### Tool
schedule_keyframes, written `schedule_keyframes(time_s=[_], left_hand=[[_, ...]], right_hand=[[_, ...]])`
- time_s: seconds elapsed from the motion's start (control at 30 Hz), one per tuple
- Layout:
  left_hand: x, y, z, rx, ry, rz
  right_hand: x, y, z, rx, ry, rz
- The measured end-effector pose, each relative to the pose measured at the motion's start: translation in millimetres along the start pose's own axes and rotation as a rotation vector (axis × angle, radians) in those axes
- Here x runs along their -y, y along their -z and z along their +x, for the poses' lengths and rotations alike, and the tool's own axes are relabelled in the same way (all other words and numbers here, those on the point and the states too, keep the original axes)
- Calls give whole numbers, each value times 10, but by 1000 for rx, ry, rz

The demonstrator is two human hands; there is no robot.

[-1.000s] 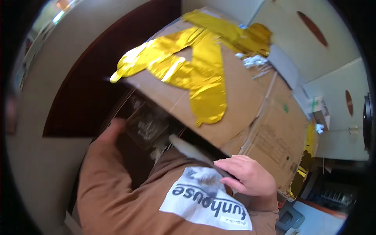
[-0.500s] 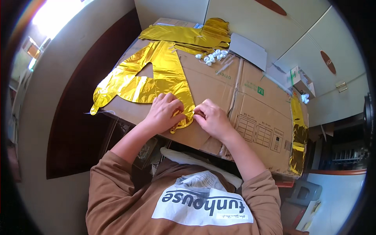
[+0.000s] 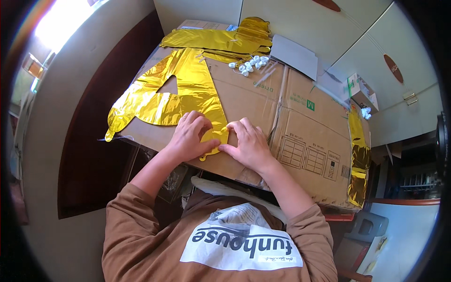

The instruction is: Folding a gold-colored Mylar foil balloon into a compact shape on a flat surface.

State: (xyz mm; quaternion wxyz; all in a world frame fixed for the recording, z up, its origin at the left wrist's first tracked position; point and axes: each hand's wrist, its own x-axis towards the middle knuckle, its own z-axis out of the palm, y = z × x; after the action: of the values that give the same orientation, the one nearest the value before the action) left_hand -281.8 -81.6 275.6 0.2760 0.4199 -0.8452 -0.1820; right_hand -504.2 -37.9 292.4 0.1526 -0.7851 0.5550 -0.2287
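A gold foil balloon shaped like a letter A (image 3: 190,89) lies flat and wrinkled on a brown cardboard surface (image 3: 244,103). My left hand (image 3: 190,136) rests on its lower right leg, fingers curved and thumb stretched out, with foil showing in the gap between. At that leg's right edge is my right hand (image 3: 249,143), its thumb and fingertips touching the foil but spread apart. The two thumb tips nearly meet near the bottom of the leg. A small rounded foil tab (image 3: 202,158) sticks out below my left hand.
Folded gold foil pieces (image 3: 216,41) lie at the back, with several small white ribbon coils (image 3: 246,68) and a grey-white sheet (image 3: 294,56) nearby. Another gold foil strip (image 3: 359,160) lies along the right edge. A small box (image 3: 362,91) stands at the back right, against cabinets.
My hands have loosened from pinching the foil leg's edge, and the fingers are now spread over it. The view has shifted slightly.
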Motion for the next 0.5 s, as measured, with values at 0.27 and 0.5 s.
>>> schedule_keyframes(time_s=[0.27,0.5], left_hand=[[70,72,55,45,62,-132],[40,161,93,-6,239,-358]], right_hand=[[-18,-41,-2,-49,-15,30],[139,-14,76,-281,166,-76]])
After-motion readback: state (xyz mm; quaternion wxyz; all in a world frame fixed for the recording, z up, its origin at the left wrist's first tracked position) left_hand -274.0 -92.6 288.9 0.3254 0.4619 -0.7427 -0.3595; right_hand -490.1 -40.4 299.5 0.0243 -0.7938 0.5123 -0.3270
